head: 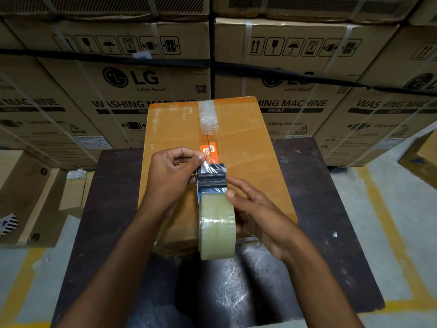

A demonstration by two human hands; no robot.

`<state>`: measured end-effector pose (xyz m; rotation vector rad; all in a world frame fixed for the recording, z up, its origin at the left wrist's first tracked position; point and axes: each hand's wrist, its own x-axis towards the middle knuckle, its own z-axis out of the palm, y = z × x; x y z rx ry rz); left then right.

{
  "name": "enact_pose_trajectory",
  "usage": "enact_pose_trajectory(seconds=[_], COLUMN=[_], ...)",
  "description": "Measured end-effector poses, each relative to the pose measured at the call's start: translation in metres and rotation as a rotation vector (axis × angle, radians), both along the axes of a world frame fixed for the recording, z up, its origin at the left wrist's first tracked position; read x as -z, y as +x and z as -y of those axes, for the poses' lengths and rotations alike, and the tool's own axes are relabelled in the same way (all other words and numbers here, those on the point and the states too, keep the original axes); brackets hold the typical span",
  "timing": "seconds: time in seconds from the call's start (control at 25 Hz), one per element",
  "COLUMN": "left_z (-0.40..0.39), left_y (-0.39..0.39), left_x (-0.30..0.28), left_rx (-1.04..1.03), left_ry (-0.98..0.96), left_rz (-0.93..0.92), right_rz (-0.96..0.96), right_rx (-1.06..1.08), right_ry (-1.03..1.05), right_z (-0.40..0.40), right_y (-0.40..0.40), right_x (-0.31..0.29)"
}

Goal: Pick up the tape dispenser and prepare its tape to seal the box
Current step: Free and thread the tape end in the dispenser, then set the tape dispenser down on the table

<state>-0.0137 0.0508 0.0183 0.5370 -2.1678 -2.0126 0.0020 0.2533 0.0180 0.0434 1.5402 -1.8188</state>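
Both forearms come in from the bottom edge and meet over the box (pixel 248 147), which lies on the dark desk (pixel 331 209). Between the hands is the tape dispenser (pixel 212 179), held up just above the box top with its big roll (pixel 217 227) toward the camera and its black head pointing away. The right hand (pixel 257 216) is wrapped around the side of the dispenser, with the thumb resting on the roll; the handle itself is hidden behind the roll. The left hand (pixel 170 176) is closed in a pinch on the loose tape end (pixel 209 165) at the head, and the thin clear film there looks wrinkled. I think the risk now is in this free end: if it is pulled at an angle it may fold and stick to itself, or tear into a narrow strip. It may also stick to the left fingers (pixel 197 157) and not release cleanly on the box. The cutting blade should be close to the pinch, so a slip could scratch the fingertips. On the far part of the seam an old tape patch (pixel 208 114) already sits; the near part is still not sealed
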Motion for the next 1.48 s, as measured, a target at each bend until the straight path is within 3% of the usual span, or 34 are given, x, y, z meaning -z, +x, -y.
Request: enact_pose_trajectory(seconds=[0.28, 0.64, 0.84, 0.96, 1.04, 1.2, 1.48], left_z=[0.001, -0.038, -0.088, -0.117, -0.129, -0.137, -0.137], left_y=[0.001, -0.022, -0.029, -0.028, -0.027, -0.028, -0.030], left_x=[0.001, -0.015, 0.018, 0.042, 0.053, 0.067, 0.080], left_rx=[-0.020, 0.085, 0.195, 0.357, 0.424, 0.446, 0.496], left_ry=[0.022, 0.029, -0.432, -0.868, -1.029, -1.187, -1.304], left_rz=[0.008, -0.079, -0.123, 0.041, 0.162, 0.212, 0.206], right_rz=[0.114, 0.000, -0.139, -0.166, -0.156, -0.071, 0.128], right_rx=[0.052, 0.216, 0.381, 0.470, 0.528, 0.609, 0.554], right_ry=[-0.187, -0.132, -0.054, -0.026, -0.025, -0.014, 0.018], right_z=[0.004, -0.040, -0.102, -0.139, -0.161, -0.189, -0.178], right_y=[0.012, -0.013, -0.040, -0.047, -0.049, -0.055, -0.074], right_x=[0.010, -0.017, -0.020, -0.006, 0.013, 0.070, 0.183])
